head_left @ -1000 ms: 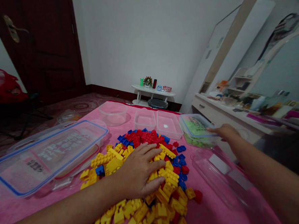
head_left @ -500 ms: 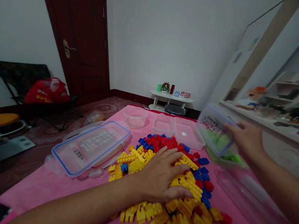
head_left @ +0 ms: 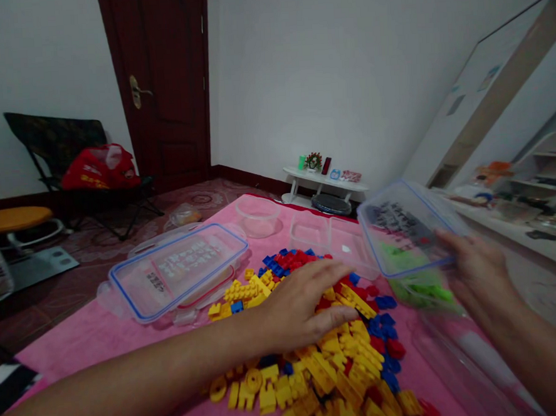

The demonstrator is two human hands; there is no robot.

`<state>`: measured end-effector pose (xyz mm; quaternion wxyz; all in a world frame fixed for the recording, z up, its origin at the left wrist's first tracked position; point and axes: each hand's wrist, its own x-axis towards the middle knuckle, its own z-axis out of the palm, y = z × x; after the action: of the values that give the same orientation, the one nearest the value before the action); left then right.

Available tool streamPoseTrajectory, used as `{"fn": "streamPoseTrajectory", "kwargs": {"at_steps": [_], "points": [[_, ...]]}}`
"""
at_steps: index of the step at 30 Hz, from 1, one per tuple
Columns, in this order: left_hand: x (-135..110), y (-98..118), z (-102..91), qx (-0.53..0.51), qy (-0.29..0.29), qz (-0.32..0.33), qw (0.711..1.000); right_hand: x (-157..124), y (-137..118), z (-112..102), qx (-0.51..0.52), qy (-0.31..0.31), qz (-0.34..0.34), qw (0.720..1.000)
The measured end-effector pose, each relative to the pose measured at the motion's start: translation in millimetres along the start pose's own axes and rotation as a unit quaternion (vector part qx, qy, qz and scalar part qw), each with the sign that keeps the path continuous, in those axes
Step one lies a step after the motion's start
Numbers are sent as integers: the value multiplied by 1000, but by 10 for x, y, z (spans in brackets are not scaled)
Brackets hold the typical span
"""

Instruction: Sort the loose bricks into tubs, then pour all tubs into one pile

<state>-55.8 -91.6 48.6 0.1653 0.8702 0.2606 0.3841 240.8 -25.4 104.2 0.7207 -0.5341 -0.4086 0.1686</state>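
Note:
My left hand (head_left: 301,306) lies flat, fingers stretched out, on a heap of yellow, red and blue toy bricks (head_left: 334,355) on the pink cloth (head_left: 79,345). My right hand (head_left: 475,271) grips a clear lidded box (head_left: 404,228) with a blue-rimmed lid and green bricks inside. The box is lifted off the cloth and tilted, just right of the heap.
A large clear box with a blue-rimmed lid (head_left: 178,269) lies left of the heap. A round clear bowl (head_left: 258,214) and two small open tubs (head_left: 329,239) stand behind it. Another clear lid (head_left: 461,360) lies at the lower right. A folding chair (head_left: 67,152), door and low white table (head_left: 321,177) stand beyond.
My right hand has taken hold of the box of green bricks, lifted it from the cloth and tilted it toward me. My left hand stays on the heap.

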Motion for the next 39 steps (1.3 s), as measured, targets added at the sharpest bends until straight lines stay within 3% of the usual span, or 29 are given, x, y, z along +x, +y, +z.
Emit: {"fn": "streamPoseTrajectory", "kwargs": {"at_steps": [2, 4, 6, 8, 11, 14, 17, 21, 25, 30, 34, 37, 39], "points": [[81, -65, -153, -9, 100, -29, 994, -242, -199, 24, -124, -109, -80, 983], [164, -145, -388, 24, 217, -34, 975, -447, -396, 38, -221, -200, -215, 930], [212, -201, -662, 87, 262, 9, 961, -596, -538, 46, -241, -246, -330, 879], [193, -203, -912, 117, 186, 59, 974, -699, -607, 64, -218, -248, -391, 859], [25, -134, -1159, 119, 34, 109, 986, -794, -623, 127, -200, -256, -413, 851], [-267, -98, -1324, 205, 22, 114, 972, -806, -593, 185, -240, -273, -384, 849], [-648, -189, -1537, 329, 35, 87, 940, -710, -511, 143, -274, -248, -328, 870], [-1231, -470, -1811, 444, -28, -28, 895, -487, -314, -76, -330, -201, -279, 879], [-1638, -699, -1848, 481, -86, -128, 863, -283, -110, -285, -392, -183, -236, 870], [-1627, -636, -1740, 453, -140, -216, 854, 6, 192, -527, -478, -208, -150, 840], [-1520, -488, -1784, 394, -196, -256, 861, 360, 616, -907, -520, -234, -122, 812], [-1508, -431, -1829, 357, -216, -282, 864, 587, 932, -1225, -526, -251, -72, 809], [-1521, -425, -1818, 343, -215, -274, 872, 664, 1054, -1383, -520, -237, -84, 816]]}}
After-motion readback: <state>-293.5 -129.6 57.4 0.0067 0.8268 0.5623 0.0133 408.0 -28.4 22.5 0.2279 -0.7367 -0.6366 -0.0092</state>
